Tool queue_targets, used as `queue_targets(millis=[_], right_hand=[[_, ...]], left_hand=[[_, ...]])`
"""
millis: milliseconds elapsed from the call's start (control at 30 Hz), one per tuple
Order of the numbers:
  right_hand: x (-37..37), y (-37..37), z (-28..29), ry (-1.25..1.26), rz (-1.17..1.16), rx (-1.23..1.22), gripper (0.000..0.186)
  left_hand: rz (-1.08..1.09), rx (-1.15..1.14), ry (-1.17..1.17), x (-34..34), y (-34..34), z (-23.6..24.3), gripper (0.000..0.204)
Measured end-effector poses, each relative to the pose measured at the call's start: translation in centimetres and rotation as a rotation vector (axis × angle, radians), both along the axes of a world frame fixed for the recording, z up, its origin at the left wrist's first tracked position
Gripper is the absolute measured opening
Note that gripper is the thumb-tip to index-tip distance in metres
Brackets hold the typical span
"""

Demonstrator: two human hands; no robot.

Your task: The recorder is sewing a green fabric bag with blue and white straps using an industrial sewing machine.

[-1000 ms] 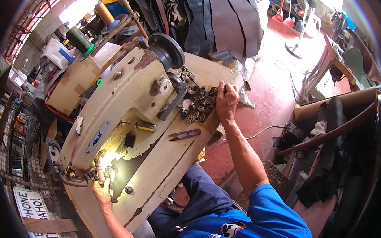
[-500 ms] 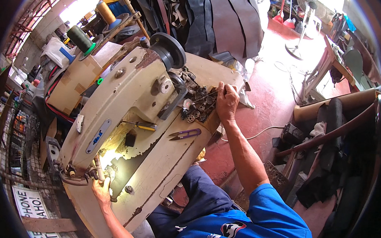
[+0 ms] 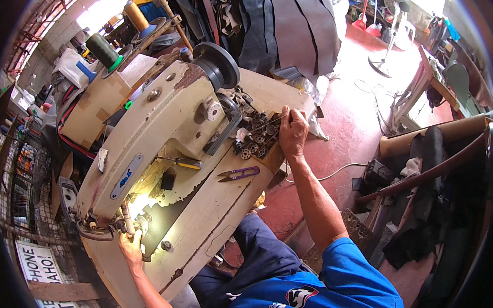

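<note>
A cream sewing machine (image 3: 150, 115) with worn paint stands on its table, its lamp glowing by the needle. Down at the needle end, my left hand (image 3: 131, 248) has thumb and finger closed together beside the presser bar (image 3: 127, 218); what lies between them is too small to make out. Over at the table's right side, my right hand (image 3: 294, 135) is a loose fist next to a heap of metal bobbins and small parts (image 3: 256, 135). A thin, pale strand seems to run from it over the heap; its kind is unclear.
Purple thread snips (image 3: 239, 174) and a yellow-handled screwdriver (image 3: 187, 163) lie on the machine table, near a small round metal part (image 3: 166, 245). Thread cones (image 3: 104, 52) stand behind the machine. Dark leather sheets (image 3: 299, 31) hang at the back; material rolls (image 3: 434, 139) lie at right.
</note>
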State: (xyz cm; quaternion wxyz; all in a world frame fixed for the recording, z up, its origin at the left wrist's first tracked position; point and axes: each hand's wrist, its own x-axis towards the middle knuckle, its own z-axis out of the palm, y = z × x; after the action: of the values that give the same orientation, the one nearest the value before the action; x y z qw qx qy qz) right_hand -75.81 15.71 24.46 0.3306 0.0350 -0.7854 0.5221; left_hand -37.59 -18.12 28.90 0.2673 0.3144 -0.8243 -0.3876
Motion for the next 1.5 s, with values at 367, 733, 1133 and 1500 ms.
queue_targets(millis=[367, 733, 1133, 1500], right_hand=[[-0.1, 0.1, -0.1, -0.014, -0.007, -0.002, 0.032], [0.3, 0.1, 0.3, -0.018, 0.011, 0.006, 0.032], [-0.3, 0.0, -0.5, 0.064, -0.02, 0.009, 0.03], [0.0, 0.1, -0.3, 0.018, -0.013, 0.008, 0.031]], left_hand=[[0.001, -0.019, -0.029, -0.3, 0.5, 0.5, 0.013], [0.007, 0.002, -0.032, 0.1, -0.1, -0.1, 0.012], [0.047, -0.012, -0.065, 0.1, -0.1, 0.1, 0.012], [0.028, -0.021, -0.054, -0.1, 0.2, 0.4, 0.013]])
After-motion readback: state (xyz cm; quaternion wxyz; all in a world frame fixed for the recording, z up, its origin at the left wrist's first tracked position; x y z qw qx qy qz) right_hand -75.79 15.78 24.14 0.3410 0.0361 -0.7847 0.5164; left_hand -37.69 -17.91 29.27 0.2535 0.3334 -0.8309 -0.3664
